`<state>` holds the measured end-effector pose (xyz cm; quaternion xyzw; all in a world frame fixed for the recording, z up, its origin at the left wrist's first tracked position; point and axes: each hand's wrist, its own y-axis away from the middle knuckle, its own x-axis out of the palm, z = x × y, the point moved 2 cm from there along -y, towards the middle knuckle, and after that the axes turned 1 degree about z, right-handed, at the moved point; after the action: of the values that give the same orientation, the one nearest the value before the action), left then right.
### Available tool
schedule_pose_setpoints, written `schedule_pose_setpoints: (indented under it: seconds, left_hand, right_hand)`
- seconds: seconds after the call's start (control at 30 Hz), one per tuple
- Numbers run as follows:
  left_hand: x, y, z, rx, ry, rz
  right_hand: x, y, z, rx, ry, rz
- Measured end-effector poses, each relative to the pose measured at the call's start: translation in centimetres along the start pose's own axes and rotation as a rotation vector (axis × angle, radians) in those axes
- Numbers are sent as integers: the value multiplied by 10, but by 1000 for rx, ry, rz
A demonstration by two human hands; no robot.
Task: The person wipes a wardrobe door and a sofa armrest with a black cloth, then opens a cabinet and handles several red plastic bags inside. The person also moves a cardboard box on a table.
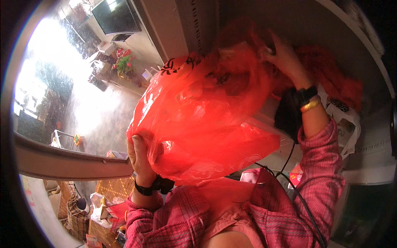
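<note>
You are holding your right hand (pixel 285 58) high, its fingers (pixel 266 54) curling in a grip and its forearm (pixel 315 120) leaning slightly left. Your left hand (pixel 143 163) is gripping lower down, well apart from the right, visible digits (pixel 139 146) pointing upward, with the left wrist (pixel 144 189) standing nearly upright below it.

So there's this big see-through red plastic bag (pixel 194 136) puffed up right in front, with the left hand (pixel 141 159) gripping its lower left side and the right hand (pixel 285 60) up at its top right edge, exact hold hard to make out. Behind that right wrist there's more red plastic (pixel 333 78), plus a white bag (pixel 350 131) lower down. Off to the left, a TV (pixel 115 17) sits above a plant with red flowers (pixel 123 64).
</note>
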<state>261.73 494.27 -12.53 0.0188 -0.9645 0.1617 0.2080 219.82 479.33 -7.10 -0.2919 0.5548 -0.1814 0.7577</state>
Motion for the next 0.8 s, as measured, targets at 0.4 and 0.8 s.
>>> schedule_pose_setpoints:
  seconds: [0.4,0.8]
  left_hand:
    - [-16,26,-4,-21,-272,24]
    - [-29,36,2,-28,-151,51]
  right_hand:
    - [72,-29,44,-167,61,647]
    - [96,-14,44,-656,72,512]
